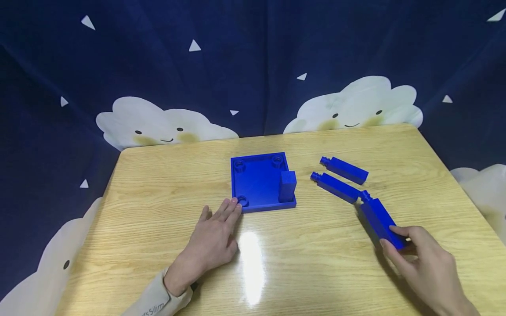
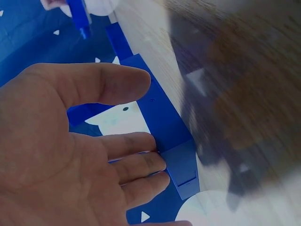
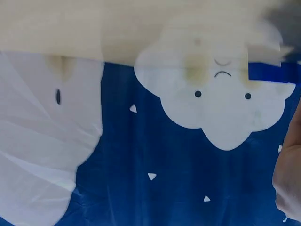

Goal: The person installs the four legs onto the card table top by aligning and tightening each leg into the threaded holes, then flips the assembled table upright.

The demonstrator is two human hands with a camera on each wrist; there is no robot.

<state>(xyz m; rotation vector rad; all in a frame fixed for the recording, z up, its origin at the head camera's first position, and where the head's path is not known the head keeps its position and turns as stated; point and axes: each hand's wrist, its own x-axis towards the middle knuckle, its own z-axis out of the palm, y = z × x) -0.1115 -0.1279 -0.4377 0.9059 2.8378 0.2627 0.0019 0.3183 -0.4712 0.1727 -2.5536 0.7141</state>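
Note:
A square blue tabletop with raised rims lies flat, ring-shaped sockets showing at three corners. At its near right corner stands a square blue leg, upright. My left hand rests its straight fingertips on the near left corner; the left wrist view shows these fingers at the tabletop's side. Between thumb and fingers, my right hand pinches the plain end of another blue leg. This leg is tilted, its threaded end pointing away toward the loose legs. Only an edge of the right hand shows in the right wrist view.
Two more blue legs, a farther one and a nearer one, lie right of the tabletop, threaded ends to the left. The wooden table ends at a dark blue curtain with clouds.

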